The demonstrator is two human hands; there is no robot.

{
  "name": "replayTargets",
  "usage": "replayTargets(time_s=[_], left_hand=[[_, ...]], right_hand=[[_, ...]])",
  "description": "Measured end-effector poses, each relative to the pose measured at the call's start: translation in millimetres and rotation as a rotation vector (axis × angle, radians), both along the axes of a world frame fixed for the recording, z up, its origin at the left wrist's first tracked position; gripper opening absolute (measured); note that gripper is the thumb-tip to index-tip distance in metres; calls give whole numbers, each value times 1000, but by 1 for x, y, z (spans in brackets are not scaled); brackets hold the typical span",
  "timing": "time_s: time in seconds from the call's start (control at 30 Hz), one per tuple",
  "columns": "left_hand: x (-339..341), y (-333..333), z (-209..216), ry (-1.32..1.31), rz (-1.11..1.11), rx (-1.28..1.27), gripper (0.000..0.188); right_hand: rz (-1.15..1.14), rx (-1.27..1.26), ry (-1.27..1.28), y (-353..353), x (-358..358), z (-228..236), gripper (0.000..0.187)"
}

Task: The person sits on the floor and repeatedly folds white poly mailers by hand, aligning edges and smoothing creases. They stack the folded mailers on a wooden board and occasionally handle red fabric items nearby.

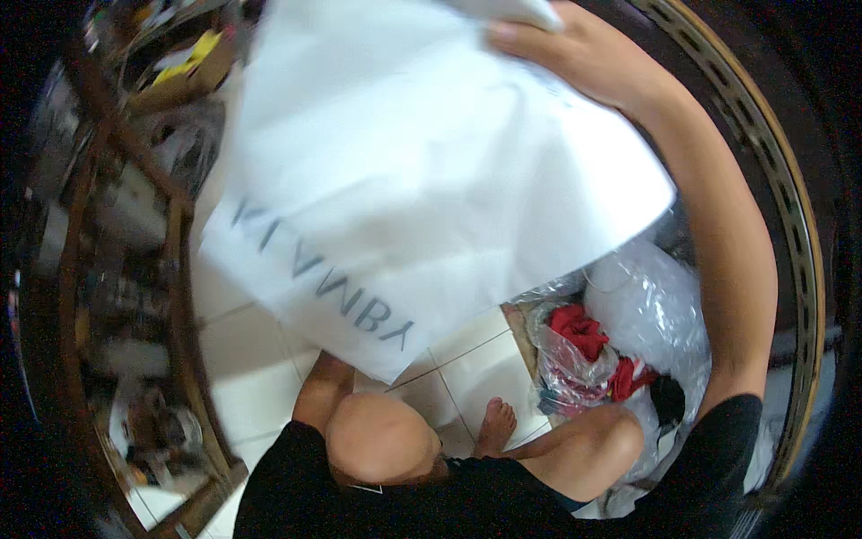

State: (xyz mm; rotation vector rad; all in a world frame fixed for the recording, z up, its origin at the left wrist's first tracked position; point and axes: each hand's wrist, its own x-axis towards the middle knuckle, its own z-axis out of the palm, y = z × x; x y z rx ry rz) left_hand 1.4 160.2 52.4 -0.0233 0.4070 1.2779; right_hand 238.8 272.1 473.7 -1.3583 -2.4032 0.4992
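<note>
A large white sheet-like thing [395, 162], perhaps a flattened plastic mailing bag, spreads across the upper middle of the head view. Dark lettering runs along its near left edge, and it is slightly blurred. At its upper right edge my right hand [584, 54] grips it, fingers closed around a folded part. The far end runs out of the picture at the top. My left forearm passes beside my knee and goes behind the sheet, which hides my left hand completely.
Clear plastic bags [651, 296] lie at the right, one with red and dark cloth items [579, 332] in it. On the left stands a brown shelf frame [180, 296] crowded with goods. A cardboard box [184, 81] with something yellow sits far left. White tiles [242, 350] cover the floor.
</note>
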Motion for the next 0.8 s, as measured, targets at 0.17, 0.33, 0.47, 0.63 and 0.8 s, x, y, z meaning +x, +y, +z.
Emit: replayTargets(time_s=[0.17,0.33,0.47,0.63,0.8], left_hand=[[-14,-22,-9,-19,5,63,107],[-36,-33,-8,-40,-83,138,119],[-35,-28,-1,186,-268,66,123],[-43,-15,-29,208,-150,275,120],[-56,-20,-47,227,-101,271,103]], right_hand=[[-111,-100,74,-21,19,-50,33],[-221,-258,38,-32,5,-78,30],[-144,-253,77,-34,-2,-86,31],[-119,-250,95,-38,-23,-83,31],[-140,-161,33,-52,-47,-79,29]])
